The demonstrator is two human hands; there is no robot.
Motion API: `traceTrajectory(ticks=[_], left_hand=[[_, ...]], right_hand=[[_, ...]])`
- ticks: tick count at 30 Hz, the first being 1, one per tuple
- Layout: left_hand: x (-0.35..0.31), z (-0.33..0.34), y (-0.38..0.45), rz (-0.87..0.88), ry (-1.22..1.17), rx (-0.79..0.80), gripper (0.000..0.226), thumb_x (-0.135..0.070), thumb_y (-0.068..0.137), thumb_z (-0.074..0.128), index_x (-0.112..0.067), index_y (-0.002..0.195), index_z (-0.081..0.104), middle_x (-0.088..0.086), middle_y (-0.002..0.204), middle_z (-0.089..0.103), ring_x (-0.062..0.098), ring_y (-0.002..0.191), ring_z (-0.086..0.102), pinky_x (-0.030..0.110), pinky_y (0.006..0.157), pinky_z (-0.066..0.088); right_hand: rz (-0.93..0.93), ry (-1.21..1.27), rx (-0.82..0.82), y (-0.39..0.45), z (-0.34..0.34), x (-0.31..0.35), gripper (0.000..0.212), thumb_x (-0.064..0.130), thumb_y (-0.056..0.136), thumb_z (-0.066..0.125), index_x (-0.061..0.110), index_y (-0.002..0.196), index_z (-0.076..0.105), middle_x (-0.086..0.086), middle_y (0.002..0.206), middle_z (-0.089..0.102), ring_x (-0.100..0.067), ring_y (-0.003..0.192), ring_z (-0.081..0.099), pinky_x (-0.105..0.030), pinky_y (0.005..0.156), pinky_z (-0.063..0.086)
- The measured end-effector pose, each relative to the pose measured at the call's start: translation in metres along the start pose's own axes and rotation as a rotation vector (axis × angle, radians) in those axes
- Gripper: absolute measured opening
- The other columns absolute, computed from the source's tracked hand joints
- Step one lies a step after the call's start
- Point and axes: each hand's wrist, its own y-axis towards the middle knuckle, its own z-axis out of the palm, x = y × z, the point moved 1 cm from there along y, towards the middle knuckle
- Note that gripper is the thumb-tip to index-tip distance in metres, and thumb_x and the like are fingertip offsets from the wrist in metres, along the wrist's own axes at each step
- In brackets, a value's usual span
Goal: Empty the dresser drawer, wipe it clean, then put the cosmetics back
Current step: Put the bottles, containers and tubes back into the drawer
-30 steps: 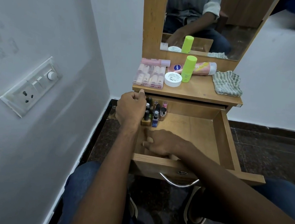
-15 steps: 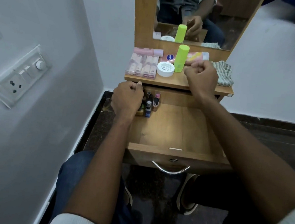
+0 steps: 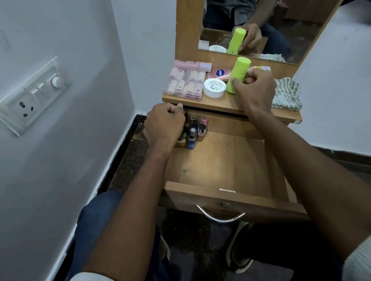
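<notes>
The right hand (image 3: 255, 90) has its grip curled around the lower part of the green tube (image 3: 237, 74), which stands upright on the dresser top (image 3: 228, 105). The left hand (image 3: 164, 125) is curled at the back left corner of the drawer (image 3: 223, 163), beside the small bottles (image 3: 195, 130) that stand there; I cannot tell if it pinches one of them, because the fingers are hidden.

Just beside the tube are a white jar (image 3: 214, 88), a clear case of pink tubes (image 3: 185, 83) and two lying tubes behind. A striped cloth (image 3: 287, 94) lies at the right end of the top. The drawer is pulled open and most of its floor is bare.

I judge that the step in hand is putting the cosmetics back. The next move probably calls for lifting the tube straight up, so it does not knock the jar, then bringing it down into the drawer near the bottles.
</notes>
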Motion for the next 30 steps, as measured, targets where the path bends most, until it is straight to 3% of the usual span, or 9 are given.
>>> traceTrajectory(ticks=[4, 7, 11, 15, 18, 24, 30], left_hand=[[0.000, 0.001, 0.000, -0.006, -0.004, 0.005, 0.029, -0.047, 0.099, 0.062, -0.028, 0.087, 0.081, -0.013, 0.081, 0.074, 0.013, 0.080, 0.069, 0.038, 0.080, 0.060], [0.000, 0.001, 0.001, -0.015, -0.006, 0.007, 0.029, -0.047, 0.098, 0.063, -0.028, 0.087, 0.081, -0.013, 0.082, 0.075, 0.013, 0.081, 0.070, 0.037, 0.080, 0.060], [0.000, 0.001, 0.001, -0.017, -0.013, -0.005, 0.029, -0.047, 0.098, 0.063, -0.028, 0.086, 0.081, -0.014, 0.081, 0.074, 0.012, 0.079, 0.067, 0.034, 0.076, 0.057], [0.001, 0.002, 0.000, -0.007, -0.012, 0.005, 0.030, -0.047, 0.099, 0.062, -0.027, 0.088, 0.082, -0.014, 0.081, 0.074, 0.012, 0.080, 0.068, 0.033, 0.075, 0.057], [0.001, 0.002, 0.000, -0.004, -0.020, 0.003, 0.031, -0.047, 0.099, 0.062, -0.027, 0.086, 0.081, -0.013, 0.079, 0.073, 0.013, 0.079, 0.069, 0.034, 0.075, 0.058], [0.003, 0.004, 0.001, 0.002, -0.016, -0.005, 0.030, -0.048, 0.099, 0.062, -0.027, 0.089, 0.082, -0.014, 0.080, 0.074, 0.008, 0.076, 0.066, 0.031, 0.072, 0.055], [0.002, 0.006, 0.001, 0.002, -0.012, 0.001, 0.031, -0.048, 0.099, 0.062, -0.027, 0.090, 0.082, -0.012, 0.081, 0.075, 0.011, 0.078, 0.068, 0.031, 0.072, 0.054]], right_hand=[[-0.099, 0.059, -0.131, -0.028, -0.020, 0.000, 0.031, 0.031, 0.083, 0.078, 0.009, 0.102, 0.068, -0.003, 0.103, 0.060, -0.010, 0.087, 0.054, -0.010, 0.070, 0.043], [-0.154, 0.142, -0.091, -0.060, -0.036, -0.001, 0.031, 0.028, 0.083, 0.081, 0.006, 0.102, 0.070, -0.005, 0.097, 0.066, -0.013, 0.083, 0.058, -0.018, 0.071, 0.048], [-0.185, 0.147, 0.118, -0.112, -0.039, -0.010, 0.024, 0.026, 0.081, 0.086, 0.012, 0.094, 0.071, 0.001, 0.082, 0.068, -0.008, 0.069, 0.058, -0.017, 0.061, 0.048], [-0.065, -0.027, 0.348, -0.119, -0.023, -0.025, 0.025, 0.029, 0.077, 0.088, 0.011, 0.087, 0.074, -0.001, 0.080, 0.072, -0.019, 0.075, 0.069, -0.039, 0.069, 0.058], [-0.012, -0.153, 0.439, -0.111, -0.009, -0.031, 0.026, 0.032, 0.075, 0.086, 0.010, 0.080, 0.073, -0.005, 0.077, 0.072, -0.024, 0.076, 0.070, -0.047, 0.072, 0.060], [0.027, -0.210, 0.383, -0.102, 0.019, -0.036, 0.019, 0.030, 0.076, 0.081, 0.013, 0.080, 0.072, -0.007, 0.079, 0.072, -0.028, 0.078, 0.068, -0.035, 0.064, 0.050], [0.004, -0.185, 0.356, -0.106, 0.030, -0.033, 0.013, 0.024, 0.083, 0.082, 0.015, 0.080, 0.073, -0.002, 0.078, 0.072, -0.024, 0.078, 0.069, -0.043, 0.070, 0.060]])
